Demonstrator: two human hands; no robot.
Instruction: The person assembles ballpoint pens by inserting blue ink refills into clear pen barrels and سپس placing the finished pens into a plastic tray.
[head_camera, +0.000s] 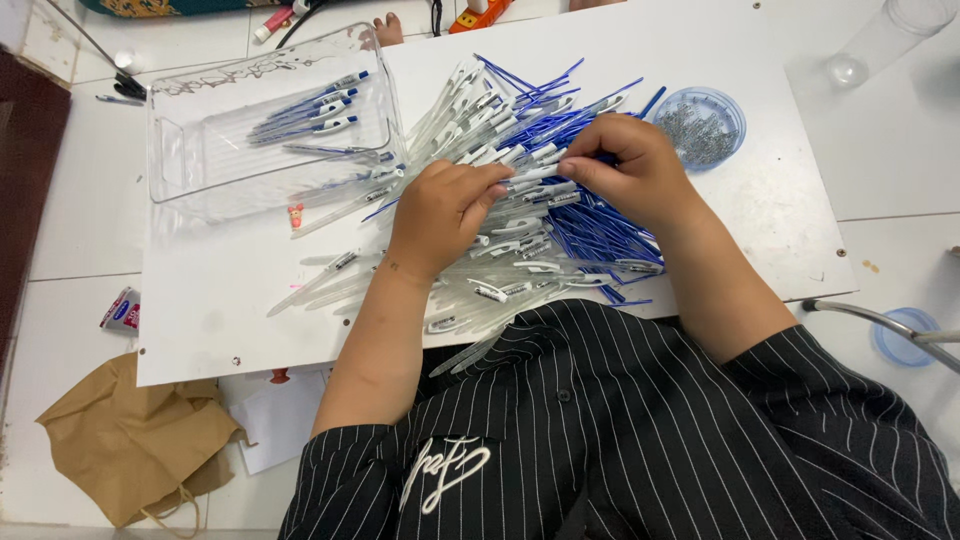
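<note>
Person wearing a striped shirt

A black shirt (620, 420) with thin white pinstripes is covering the torso, showing dark buttons, short sleeves and a white script emblem (445, 472).

so the board (230, 320) sits on the floor, pile of pen parts (520, 190) in its middle. Both hands, left hand (445, 215) and right hand (630, 170), rest on the pile. Tray (170, 150) at 10 o'clock with finished pens (310, 110) in it, bowl of springs (700, 125) at 2 o'clock, paper bag (130, 440) off the board at 8 o'clock
</note>
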